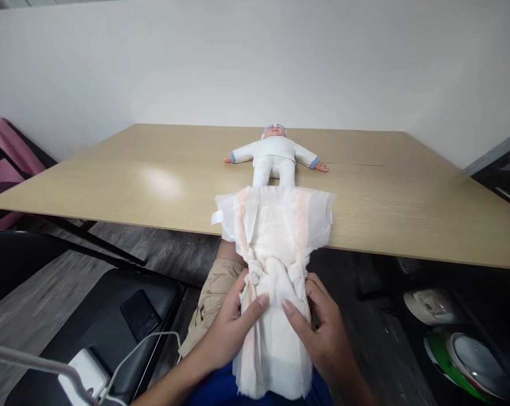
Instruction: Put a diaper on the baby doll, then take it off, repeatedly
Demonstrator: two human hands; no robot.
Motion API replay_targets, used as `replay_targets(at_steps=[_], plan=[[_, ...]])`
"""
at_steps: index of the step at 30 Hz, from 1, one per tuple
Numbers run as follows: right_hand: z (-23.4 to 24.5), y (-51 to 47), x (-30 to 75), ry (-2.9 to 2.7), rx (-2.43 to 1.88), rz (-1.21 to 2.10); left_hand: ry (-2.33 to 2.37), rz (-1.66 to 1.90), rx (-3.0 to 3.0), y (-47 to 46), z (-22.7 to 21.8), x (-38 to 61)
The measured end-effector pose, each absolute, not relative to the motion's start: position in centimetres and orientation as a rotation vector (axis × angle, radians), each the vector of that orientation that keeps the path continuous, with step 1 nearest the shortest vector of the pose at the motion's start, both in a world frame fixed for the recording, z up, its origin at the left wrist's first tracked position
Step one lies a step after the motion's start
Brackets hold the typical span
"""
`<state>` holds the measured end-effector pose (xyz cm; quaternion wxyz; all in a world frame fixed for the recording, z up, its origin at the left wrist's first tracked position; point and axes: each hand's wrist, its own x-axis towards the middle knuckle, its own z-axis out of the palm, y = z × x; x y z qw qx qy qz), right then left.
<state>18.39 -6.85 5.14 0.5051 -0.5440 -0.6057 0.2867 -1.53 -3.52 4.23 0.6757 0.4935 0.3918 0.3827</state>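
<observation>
Diaper (276, 237), head view: opened out on the near side of the doll (275, 148), which lies on the worktop (187, 169). Judged good practice: draw both gathered sides apart evenly, pressing the bunched middle flat. Left hand (234, 322) and right hand (326, 322) each part-closed, gripping opposite edges, thumbs uppermost; some fingertips beneath cannot be seen.

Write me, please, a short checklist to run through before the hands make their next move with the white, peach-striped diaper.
1. White, peach-striped diaper gripped by the bare left hand and bare right hand: ok.
2. Diaper's far end spread open: ok.
3. Diaper's middle smooth: not ok, it is bunched.
4. White-clothed doll face up on the light wooden table: ok.
5. Doll's feet free of the diaper: cannot tell, hidden behind it.
</observation>
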Motion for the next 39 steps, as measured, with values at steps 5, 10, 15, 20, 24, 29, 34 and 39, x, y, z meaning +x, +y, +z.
replay_targets(at_steps=[5, 10, 15, 20, 24, 29, 34, 39], plan=[[1.2, -7.2, 18.9, -1.498, -1.453, 0.585, 0.923, 0.827, 0.953, -2.6, 1.6, -1.0], [0.6, -7.3, 19.9, -1.416, -1.531, 0.236, 0.939, 0.784, 0.987, -2.9, 0.2, -1.1], [4.3, -3.1, 19.7, -1.694, -1.423, 0.045, 0.933, 0.752, 1.027, -2.6, 0.0, -1.1], [5.3, 3.3, 18.2, -2.080, -1.468, 0.171, 0.954, 0.668, 1.125, -2.2, 0.9, -1.8], [3.3, 6.1, 17.5, -2.234, -1.597, 0.216, 0.996, 0.527, 1.528, -0.8, 2.7, -3.8], [2.4, 6.3, 17.5, -2.258, -1.640, 0.146, 1.019, 0.397, 2.022, 4.5, 6.6, -6.0], [2.5, 6.1, 17.5, -2.260, -1.634, 0.100, 0.819, 0.653, 2.532, 15.4, 9.4, -5.5], [2.3, 6.2, 17.7, -2.230, -1.599, 0.106, 0.659, 0.346, 3.023, 25.4, 9.3, -0.9]])
